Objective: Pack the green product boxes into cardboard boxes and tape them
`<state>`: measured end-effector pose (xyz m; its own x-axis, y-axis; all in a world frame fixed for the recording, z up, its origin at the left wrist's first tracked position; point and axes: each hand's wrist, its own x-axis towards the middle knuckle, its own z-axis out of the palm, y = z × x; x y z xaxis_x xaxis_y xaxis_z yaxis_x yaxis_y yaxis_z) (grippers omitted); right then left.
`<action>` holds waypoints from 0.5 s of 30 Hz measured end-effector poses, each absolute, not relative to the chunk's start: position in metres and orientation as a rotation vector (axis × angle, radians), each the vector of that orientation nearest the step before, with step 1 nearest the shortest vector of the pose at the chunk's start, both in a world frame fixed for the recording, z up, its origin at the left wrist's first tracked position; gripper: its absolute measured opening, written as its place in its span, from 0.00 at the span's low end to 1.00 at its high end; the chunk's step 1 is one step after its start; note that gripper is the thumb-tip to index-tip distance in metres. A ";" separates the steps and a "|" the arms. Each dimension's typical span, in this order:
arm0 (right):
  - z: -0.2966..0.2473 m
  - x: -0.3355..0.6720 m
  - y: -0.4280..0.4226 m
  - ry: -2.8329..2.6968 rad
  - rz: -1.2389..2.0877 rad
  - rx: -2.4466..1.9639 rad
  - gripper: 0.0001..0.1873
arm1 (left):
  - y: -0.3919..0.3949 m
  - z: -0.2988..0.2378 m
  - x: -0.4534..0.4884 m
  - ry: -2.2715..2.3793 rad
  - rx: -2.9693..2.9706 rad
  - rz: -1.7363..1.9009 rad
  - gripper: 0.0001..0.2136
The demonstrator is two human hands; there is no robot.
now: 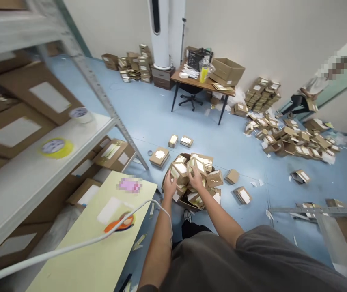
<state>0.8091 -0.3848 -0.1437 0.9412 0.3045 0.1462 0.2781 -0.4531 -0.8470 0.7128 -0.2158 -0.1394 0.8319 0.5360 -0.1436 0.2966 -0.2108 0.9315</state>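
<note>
Below me on the floor stands a large open cardboard carton, heaped with several small cardboard boxes bearing white labels. My left hand grips the left side of one small cardboard box at the top of the heap. Beside it, my right hand has its fingers around another small cardboard box. The undersides of both boxes are hidden, so I cannot tell whether they are lifted clear of the heap. More boxes, such as a brown one, lie tilted to the right inside the carton.
Metal shelving with cartons and tape rolls rises at left. A pale yellow tabletop carries orange-handled scissors; a white cable crosses it. Loose boxes lie around the carton. A desk, box piles and another person are farther off.
</note>
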 end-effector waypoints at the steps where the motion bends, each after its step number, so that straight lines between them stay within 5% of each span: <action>1: -0.134 0.798 -0.368 -0.468 0.043 -2.046 0.29 | -0.203 -0.132 0.697 0.670 1.794 0.297 0.34; 15: -0.087 0.592 -0.155 -1.225 0.292 -1.751 0.37 | -0.050 -0.080 0.382 1.248 1.448 0.939 0.32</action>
